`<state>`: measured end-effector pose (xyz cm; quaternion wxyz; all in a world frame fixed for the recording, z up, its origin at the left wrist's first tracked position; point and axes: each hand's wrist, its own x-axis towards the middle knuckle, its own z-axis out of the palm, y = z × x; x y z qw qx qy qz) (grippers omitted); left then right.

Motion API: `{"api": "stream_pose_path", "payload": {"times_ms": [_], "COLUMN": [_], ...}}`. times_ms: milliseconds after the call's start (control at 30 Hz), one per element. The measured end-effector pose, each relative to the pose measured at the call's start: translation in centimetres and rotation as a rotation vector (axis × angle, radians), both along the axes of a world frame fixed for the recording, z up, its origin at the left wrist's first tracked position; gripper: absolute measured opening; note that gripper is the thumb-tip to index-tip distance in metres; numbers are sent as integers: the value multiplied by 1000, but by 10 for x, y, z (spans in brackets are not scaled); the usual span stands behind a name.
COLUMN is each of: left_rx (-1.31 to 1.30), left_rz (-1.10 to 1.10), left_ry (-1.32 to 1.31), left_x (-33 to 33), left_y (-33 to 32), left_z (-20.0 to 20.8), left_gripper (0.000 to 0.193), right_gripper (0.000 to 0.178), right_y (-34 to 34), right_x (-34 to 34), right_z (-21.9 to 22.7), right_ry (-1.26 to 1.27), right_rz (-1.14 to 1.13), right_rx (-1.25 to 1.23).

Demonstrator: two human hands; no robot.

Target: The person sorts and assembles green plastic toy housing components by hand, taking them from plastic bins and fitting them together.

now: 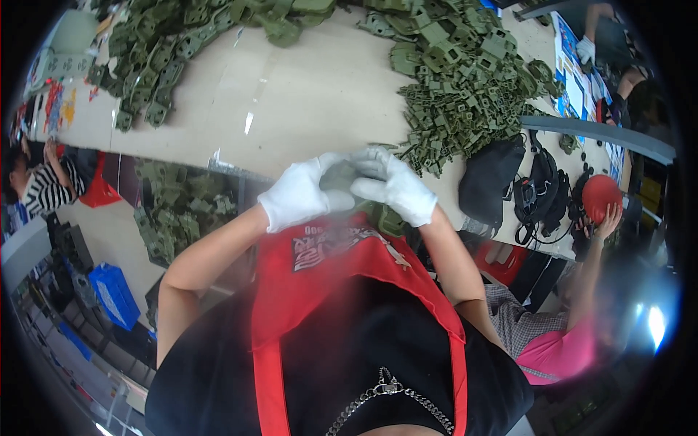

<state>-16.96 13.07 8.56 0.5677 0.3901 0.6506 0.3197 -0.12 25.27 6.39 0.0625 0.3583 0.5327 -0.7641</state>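
In white gloves, my left hand [302,193] and my right hand [398,190] meet at the near edge of the table, in front of my red apron [327,254]. Between them is a blurred, dull green plastic part [339,176], with the fingers of both hands curled around it. The gloves hide much of its shape. Just below my right hand, more green plastic [387,218] shows against the apron; whether it belongs to the same part I cannot tell.
Small green parts [454,109] are heaped to the right on the pale tabletop [291,94]. Larger green pieces [160,54] lie far left. A black bag [492,182] sits at the right. More green pieces [178,207] fill a container below left. Other people work at both sides.
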Motion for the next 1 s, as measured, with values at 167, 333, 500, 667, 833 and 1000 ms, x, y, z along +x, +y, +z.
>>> {"api": "stream_pose_path", "payload": {"times_ms": [167,333,500,667,833,1000], "left_rx": [123,213,151,501,151,-92], "left_rz": [-26,-173,-40,355,322,465], "left_ry": [136,431,444,592,429,230], "left_x": [7,-1,-9,13,22,10], "left_y": [16,38,133,155,120,103], "left_z": [11,8,-20,-14,-86,-110], "left_gripper": [72,73,80,81,65,60], "right_gripper": [100,75,63,20,41,45], "right_y": [-2,-2,103,369,527,542], "right_x": [2,-7,-9,46,136,105], "right_z": [1,-8,-34,-16,-67,-81], "right_ry": [-83,-82,-46,489,461,338], "right_rz": [523,350,190,-1066,-1526,-1438], "right_rx": [808,812,1115,39,-28,178]}}
